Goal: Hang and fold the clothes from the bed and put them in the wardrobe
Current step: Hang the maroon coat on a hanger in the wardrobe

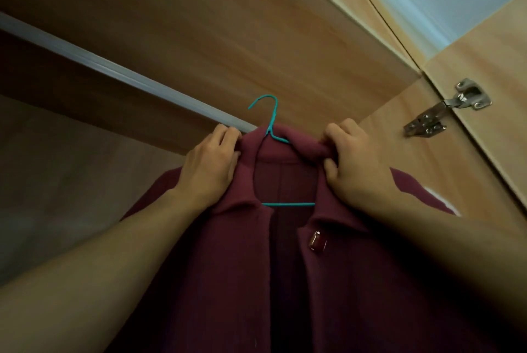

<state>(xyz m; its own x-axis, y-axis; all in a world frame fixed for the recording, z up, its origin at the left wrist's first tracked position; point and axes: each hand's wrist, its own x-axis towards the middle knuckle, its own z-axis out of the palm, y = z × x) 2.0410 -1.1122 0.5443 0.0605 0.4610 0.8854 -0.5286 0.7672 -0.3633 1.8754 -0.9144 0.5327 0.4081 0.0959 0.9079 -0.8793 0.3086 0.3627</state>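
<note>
At centre frame, both the left hand (pixel 209 164) and right hand (pixel 352 164) grip the maroon coat (pixel 285 281) collar on its teal hanger (pixel 272 124), whose hook must next catch the rail (pixel 114 71).

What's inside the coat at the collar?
A teal hanger: hook, neck and bottom bar show in the coat opening. Its shoulder arms are covered by the collar, which both hands grip.

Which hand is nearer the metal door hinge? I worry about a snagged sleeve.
The right hand: it grips the coat collar just left of and below the hinge. The left hand holds the collar's far side.
</note>
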